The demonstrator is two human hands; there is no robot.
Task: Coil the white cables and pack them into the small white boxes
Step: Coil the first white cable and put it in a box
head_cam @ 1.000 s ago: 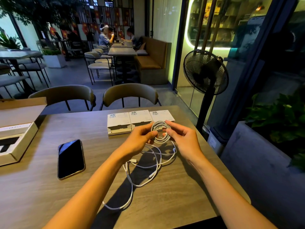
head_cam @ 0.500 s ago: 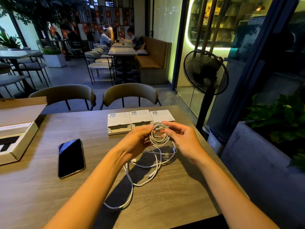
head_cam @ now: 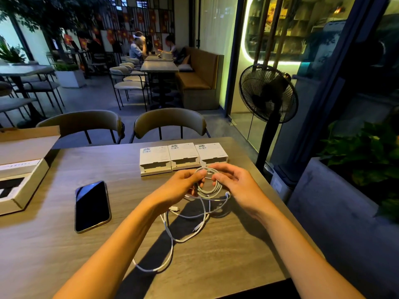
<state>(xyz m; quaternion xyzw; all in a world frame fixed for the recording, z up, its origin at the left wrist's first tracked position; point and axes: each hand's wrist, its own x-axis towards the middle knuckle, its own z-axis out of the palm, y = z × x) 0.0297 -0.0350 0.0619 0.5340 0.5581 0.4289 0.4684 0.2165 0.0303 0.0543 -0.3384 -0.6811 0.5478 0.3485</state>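
Observation:
A coiled white cable (head_cam: 209, 186) hangs in a small ring between both hands above the wooden table (head_cam: 129, 244). My left hand (head_cam: 179, 188) pinches the ring's left side, and my right hand (head_cam: 235, 184) grips its right side. Below the hands, loose white cables (head_cam: 172, 238) lie tangled on the table and trail toward me. Three small white boxes (head_cam: 182, 157) sit side by side just beyond my hands, their near ends open.
A dark phone (head_cam: 91, 206) lies face up at the left. A large open cardboard box (head_cam: 19, 169) sits at the table's left edge. Two chairs (head_cam: 168, 124) stand behind the table, a black standing fan (head_cam: 267, 93) at right, a planter (head_cam: 345, 190) beside it.
Both hands have turned the coil a little and shifted their grip on it. The ring looks slightly larger and more rounded. The loose cables have barely moved.

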